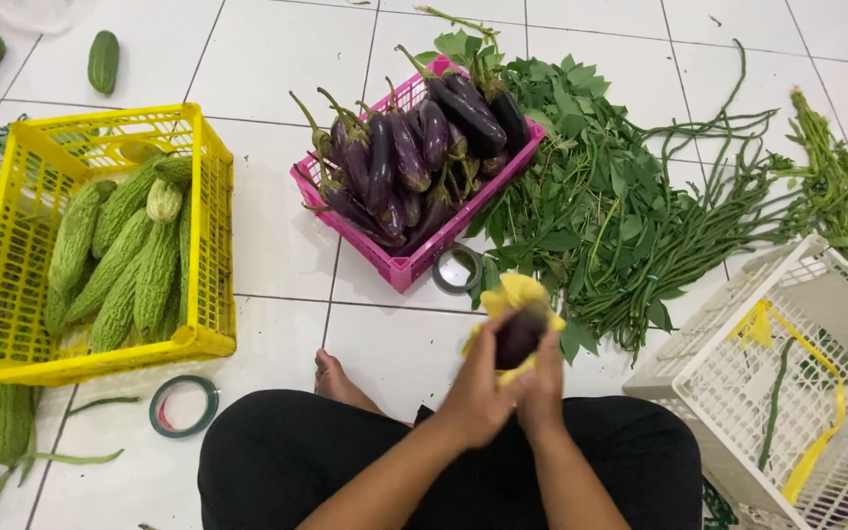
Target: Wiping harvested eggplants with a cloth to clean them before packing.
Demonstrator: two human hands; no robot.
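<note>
Item in hand: one dark purple eggplant (519,337), which I see clasped between left hand (480,388) and right hand (542,378), both closed round it with a yellow cloth (514,292), above my lap.
Stock nearby on the tiled floor (277,236): pink crate (406,265) of eggplants, yellow crate (12,324) of bitter gourds, leafy greens (581,186), long beans (709,226), tape roll (456,268), white basket (728,383).

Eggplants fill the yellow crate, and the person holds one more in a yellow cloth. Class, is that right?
Not quite. In the head view the eggplants fill the pink crate; the yellow crate holds bitter gourds. Both hands do hold one in a yellow cloth.
</note>
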